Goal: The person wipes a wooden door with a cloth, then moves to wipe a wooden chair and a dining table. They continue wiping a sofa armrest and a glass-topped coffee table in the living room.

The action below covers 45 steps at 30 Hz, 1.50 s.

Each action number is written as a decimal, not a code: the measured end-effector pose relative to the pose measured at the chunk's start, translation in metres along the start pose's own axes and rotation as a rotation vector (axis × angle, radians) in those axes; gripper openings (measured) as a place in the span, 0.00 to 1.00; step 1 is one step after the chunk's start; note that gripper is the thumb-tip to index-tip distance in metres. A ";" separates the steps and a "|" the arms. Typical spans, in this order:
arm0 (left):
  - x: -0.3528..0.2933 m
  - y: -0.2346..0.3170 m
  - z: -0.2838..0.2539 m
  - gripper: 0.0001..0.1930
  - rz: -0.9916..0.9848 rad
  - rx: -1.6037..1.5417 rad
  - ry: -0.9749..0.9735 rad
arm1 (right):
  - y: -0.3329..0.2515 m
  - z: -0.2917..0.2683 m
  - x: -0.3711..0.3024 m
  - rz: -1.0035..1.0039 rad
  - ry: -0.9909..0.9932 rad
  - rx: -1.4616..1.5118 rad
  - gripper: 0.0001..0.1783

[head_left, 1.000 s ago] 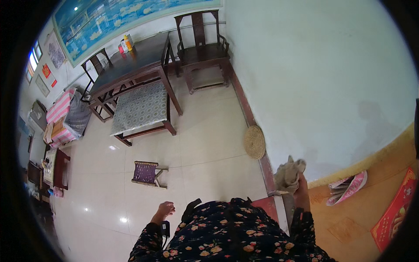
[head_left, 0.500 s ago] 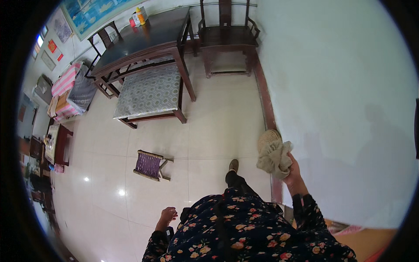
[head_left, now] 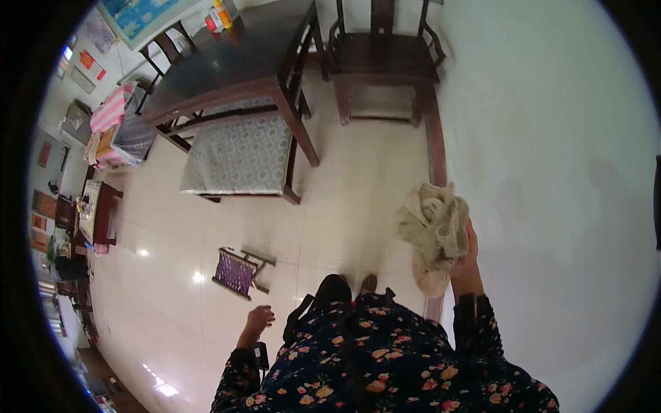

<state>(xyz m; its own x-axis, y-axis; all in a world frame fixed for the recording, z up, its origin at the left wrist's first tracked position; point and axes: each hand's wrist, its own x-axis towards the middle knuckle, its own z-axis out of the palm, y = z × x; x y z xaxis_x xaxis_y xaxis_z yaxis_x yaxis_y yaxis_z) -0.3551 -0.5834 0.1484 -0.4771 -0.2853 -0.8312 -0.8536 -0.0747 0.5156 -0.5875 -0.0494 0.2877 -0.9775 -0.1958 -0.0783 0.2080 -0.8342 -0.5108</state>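
A crumpled beige-grey cloth (head_left: 435,224) is gripped in my right hand (head_left: 469,256), held out near the white wall at waist height. My thumb and fingers are partly hidden behind its folds. Below the cloth, a round straw-coloured woven thing (head_left: 432,279) shows by the foot of the wall; the cloth covers part of it, so its kind is unclear. My left hand (head_left: 259,318) hangs at my left side with loosely bent fingers and nothing in it. Nearest to that hand stands a small folding stool (head_left: 235,272) with a purple woven seat.
Ahead stands a dark wooden table (head_left: 241,51) bearing a yellow bottle (head_left: 222,14). A bench with a patterned cover (head_left: 241,155) is tucked beside it. A dark wooden armchair (head_left: 385,58) stands near the right wall (head_left: 551,172). Farther left is a low reddish-brown table (head_left: 103,210).
I have moved forward: the table, bench and armchair appear nearer, and the round woven thing has passed from beyond the cloth to below it. The cloth stays in my right hand.
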 end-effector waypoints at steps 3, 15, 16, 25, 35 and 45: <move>0.021 0.022 0.008 0.16 0.008 0.098 -0.007 | 0.013 -0.003 0.047 -0.128 0.016 0.026 0.25; 0.218 0.269 0.037 0.13 0.519 0.260 -0.136 | -0.022 -0.046 0.263 -0.100 0.124 -0.189 0.32; 0.224 0.312 0.049 0.14 0.598 0.344 -0.064 | -0.026 -0.047 0.279 -0.071 0.155 -0.408 0.31; 0.236 0.624 0.148 0.17 0.826 0.237 -0.348 | -0.061 -0.014 0.404 -0.114 0.155 -0.006 0.22; 0.385 0.797 0.290 0.27 1.101 0.512 -0.097 | -0.173 -0.019 0.571 -0.391 0.311 -0.395 0.22; 0.518 0.933 0.380 0.42 0.667 0.825 0.395 | -0.237 -0.212 0.801 -0.395 0.618 -1.477 0.24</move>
<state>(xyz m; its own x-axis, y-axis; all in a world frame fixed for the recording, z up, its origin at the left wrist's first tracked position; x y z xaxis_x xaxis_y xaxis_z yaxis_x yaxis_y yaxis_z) -1.4782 -0.4377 0.1203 -0.9141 -0.3249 -0.2427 -0.4006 0.8170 0.4148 -1.4271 0.1009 0.1645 -0.8991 0.4201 0.1232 0.1013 0.4733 -0.8750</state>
